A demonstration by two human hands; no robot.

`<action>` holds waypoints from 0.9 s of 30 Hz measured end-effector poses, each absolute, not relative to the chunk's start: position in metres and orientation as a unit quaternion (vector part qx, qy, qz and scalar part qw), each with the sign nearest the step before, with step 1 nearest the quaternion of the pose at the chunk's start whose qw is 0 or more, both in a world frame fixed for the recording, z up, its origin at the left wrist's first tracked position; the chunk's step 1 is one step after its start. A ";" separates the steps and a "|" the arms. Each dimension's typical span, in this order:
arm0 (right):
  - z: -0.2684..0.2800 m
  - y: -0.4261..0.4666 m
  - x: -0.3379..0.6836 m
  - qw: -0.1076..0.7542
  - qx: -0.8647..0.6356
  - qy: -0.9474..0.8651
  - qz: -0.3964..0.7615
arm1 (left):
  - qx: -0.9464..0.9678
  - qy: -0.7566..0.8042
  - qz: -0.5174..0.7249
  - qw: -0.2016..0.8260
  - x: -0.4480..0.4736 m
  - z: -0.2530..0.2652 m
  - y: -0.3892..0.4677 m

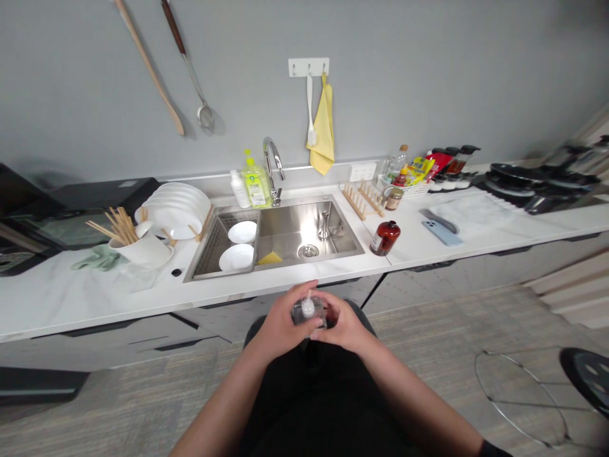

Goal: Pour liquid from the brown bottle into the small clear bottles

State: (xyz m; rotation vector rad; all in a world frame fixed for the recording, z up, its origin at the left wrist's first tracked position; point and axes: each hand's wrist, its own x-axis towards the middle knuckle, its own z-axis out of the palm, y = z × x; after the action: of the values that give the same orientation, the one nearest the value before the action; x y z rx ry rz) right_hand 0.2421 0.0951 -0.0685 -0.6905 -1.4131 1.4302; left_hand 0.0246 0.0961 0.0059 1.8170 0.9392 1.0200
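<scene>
A small clear pump bottle with a white pump top is held in front of my body, just short of the counter edge. My left hand wraps its left side, the thumb across the near face. From the right, my right hand curls round the same bottle, fingertips meeting those of the left hand. The bottle's lower part is hidden by my hands. On the counter beyond stands an amber bottle with a dark top, right of the steel sink.
White bowls sit in the sink's left rack, a yellow sponge beside it. White plates and a chopstick holder stand left. A faucet rises behind. A phone lies right. A stool is at lower right.
</scene>
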 end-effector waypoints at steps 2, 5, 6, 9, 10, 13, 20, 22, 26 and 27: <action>-0.068 0.096 0.246 0.488 -0.287 -0.577 0.588 | 0.721 0.355 0.405 0.436 0.021 0.007 0.095; -0.068 0.095 0.250 0.483 -0.287 -0.570 0.600 | 0.702 0.390 0.423 0.420 0.021 0.006 0.097; -0.068 0.095 0.250 0.485 -0.287 -0.567 0.601 | 0.700 0.406 0.424 0.407 0.023 0.006 0.098; -0.068 0.094 0.247 0.488 -0.287 -0.575 0.591 | 0.719 0.410 0.406 0.388 0.033 0.011 0.102; -0.068 0.093 0.246 0.484 -0.288 -0.582 0.587 | 0.726 0.402 0.398 0.390 0.034 0.013 0.102; -0.070 0.093 0.244 0.478 -0.294 -0.588 0.582 | 0.738 0.367 0.386 0.415 0.030 0.016 0.100; -0.067 0.095 0.246 0.476 -0.307 -0.577 0.588 | 0.709 0.383 0.434 0.402 0.014 0.012 0.094; -0.065 0.095 0.245 0.475 -0.309 -0.571 0.594 | 0.693 0.404 0.460 0.381 0.014 0.016 0.096; -0.067 0.096 0.243 0.481 -0.333 -0.554 0.593 | 0.682 0.414 0.482 0.362 0.011 0.026 0.103; -0.068 0.097 0.243 0.482 -0.337 -0.550 0.593 | 0.682 0.413 0.483 0.361 0.010 0.027 0.105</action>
State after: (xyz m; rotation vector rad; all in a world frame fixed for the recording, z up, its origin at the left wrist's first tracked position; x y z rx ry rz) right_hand 0.2433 0.0967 -0.0684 -0.8221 -1.3418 1.4451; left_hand 0.0103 0.1052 0.0271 1.7574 1.0646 1.2456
